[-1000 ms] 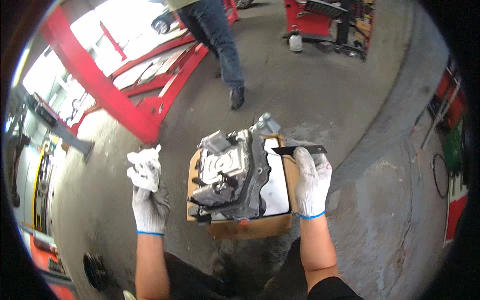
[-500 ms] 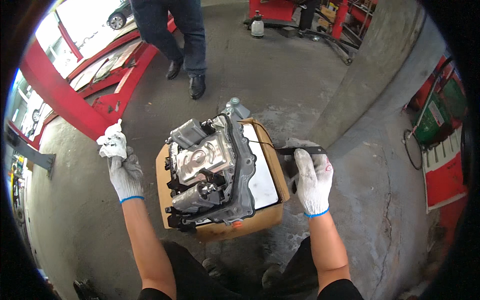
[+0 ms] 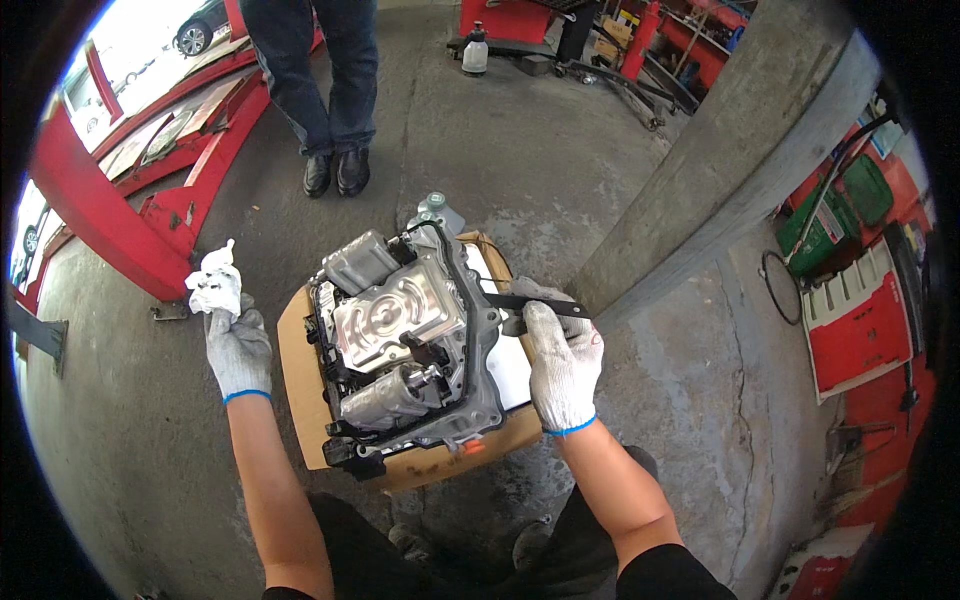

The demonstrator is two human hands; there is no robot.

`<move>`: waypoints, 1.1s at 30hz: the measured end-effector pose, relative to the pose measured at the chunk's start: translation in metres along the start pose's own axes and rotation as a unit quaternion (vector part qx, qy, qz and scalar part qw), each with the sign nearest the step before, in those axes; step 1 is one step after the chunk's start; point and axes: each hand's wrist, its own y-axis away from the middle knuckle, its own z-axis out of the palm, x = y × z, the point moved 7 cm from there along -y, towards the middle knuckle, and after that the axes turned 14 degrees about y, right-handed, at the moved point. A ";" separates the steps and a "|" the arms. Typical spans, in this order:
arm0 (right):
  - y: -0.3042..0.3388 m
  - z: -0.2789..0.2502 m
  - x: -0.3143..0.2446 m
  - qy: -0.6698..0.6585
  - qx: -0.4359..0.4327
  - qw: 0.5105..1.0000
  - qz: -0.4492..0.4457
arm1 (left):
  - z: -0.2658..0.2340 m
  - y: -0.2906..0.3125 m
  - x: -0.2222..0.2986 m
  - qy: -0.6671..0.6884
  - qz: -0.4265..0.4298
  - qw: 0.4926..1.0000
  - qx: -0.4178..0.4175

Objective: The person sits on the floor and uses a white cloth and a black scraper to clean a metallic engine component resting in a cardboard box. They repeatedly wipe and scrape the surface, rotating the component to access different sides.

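Note:
A silvery cast-metal vehicle unit (image 3: 400,312), with cylinders and a black gasket rim, rests on a cardboard box (image 3: 300,395) in front of me. My left hand (image 3: 240,352), in a white knit glove, is closed on a crumpled white wipe (image 3: 213,287) with dark smudges, held up left of the box. My gloved right hand (image 3: 565,365) grips a flat black bar-shaped tool (image 3: 566,308) with a hole near its outer end. The tool's inner end overlaps the unit's right rim; whether it touches cannot be told. Beneath the unit's right side shows a white surface (image 3: 514,372).
Beyond the box stands a person in jeans and black shoes (image 3: 333,170). A red lift post (image 3: 100,210) rises at left, a concrete pillar (image 3: 700,190) at right. A small bottle (image 3: 435,207) is behind the unit. Red-and-white equipment (image 3: 860,320) lines the right side.
My right hand has moved left, bringing the black tool from beside the box to the unit's right rim. The left hand still holds the wipe. The other person's feet have come together.

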 end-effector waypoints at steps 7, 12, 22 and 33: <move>0.001 0.005 0.002 -0.004 0.002 0.999 0.032 | 0.015 0.008 -0.001 -0.002 0.003 1.000 -0.012; -0.003 0.011 0.008 -0.027 -0.022 0.999 0.037 | 0.016 0.010 -0.004 -0.020 -0.002 1.000 0.022; -0.009 0.008 0.001 0.050 -0.083 0.995 0.024 | 0.017 0.009 -0.010 0.006 -0.009 1.000 0.006; -0.015 0.002 -0.004 0.127 -0.099 0.983 -0.086 | 0.029 0.015 -0.016 0.015 -0.020 1.000 0.008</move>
